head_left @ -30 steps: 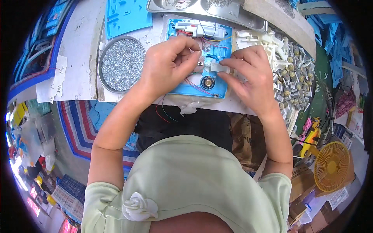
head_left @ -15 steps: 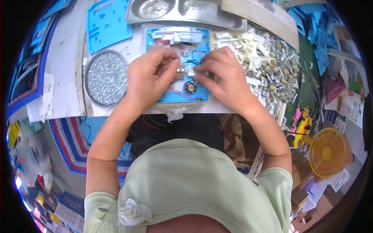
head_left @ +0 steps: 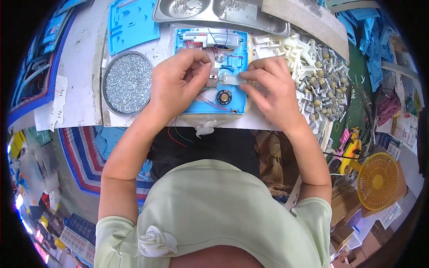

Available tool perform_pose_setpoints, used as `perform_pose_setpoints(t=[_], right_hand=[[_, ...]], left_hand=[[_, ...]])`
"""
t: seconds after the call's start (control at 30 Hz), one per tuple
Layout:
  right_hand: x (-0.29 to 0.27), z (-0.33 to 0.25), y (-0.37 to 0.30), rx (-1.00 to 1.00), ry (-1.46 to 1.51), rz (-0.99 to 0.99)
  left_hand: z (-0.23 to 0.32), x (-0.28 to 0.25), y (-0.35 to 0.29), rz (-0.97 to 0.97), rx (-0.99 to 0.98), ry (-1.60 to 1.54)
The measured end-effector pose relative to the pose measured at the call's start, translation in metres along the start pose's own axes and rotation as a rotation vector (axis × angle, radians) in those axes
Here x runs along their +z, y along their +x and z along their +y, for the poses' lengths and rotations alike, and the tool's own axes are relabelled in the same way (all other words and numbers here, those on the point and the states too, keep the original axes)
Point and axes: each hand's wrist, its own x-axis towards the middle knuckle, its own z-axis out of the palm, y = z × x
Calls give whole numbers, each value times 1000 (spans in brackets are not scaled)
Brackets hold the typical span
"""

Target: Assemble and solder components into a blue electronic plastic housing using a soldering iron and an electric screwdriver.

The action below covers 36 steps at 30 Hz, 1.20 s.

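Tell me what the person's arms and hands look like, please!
Short, smooth, pale green sleeves cover the tops of the arms and the rest is bare. The left hand and right hand wear no gloves, and no watch or bracelet shows.

A smooth, slightly satiny plastic finish is shown by the blue rectangular casing [head_left: 193, 108] and the flat blue panel [head_left: 134, 29]. The small white oblong block [head_left: 232, 80] appears to be made of smooth plastic. Polished, glossy metal is seen on the silver tray with rounded wells [head_left: 268, 25]; a rough, glittering surface is formed by small silvery metal pieces [head_left: 128, 82]. The pale green shirt [head_left: 214, 201] is made of smooth, faintly shiny cloth.
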Motion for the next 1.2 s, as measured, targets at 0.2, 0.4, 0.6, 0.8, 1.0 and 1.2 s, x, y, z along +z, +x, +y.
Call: perform_pose_setpoints(t=[0.2, 0.4, 0.6, 0.8, 1.0, 1.2], right_hand=[[-5, 1, 3, 7, -70, -75], [-48, 18, -36, 280, -84, 181], [-112, 63, -56, 460, -711, 205], [-117, 84, -41, 374, -785, 167], [-99, 26, -22, 544, 574, 167], [-84, 10, -22, 590, 1145, -6]], left_hand=[[4, 2, 3, -23, -7, -19], [-9, -1, -4, -21, 49, 4], [-2, 0, 0, -44, 90, 2], [36, -7, 7, -17, 122, 56], [105, 30, 49, -295, 276, -7], [102, 42, 76, -541, 235, -39]])
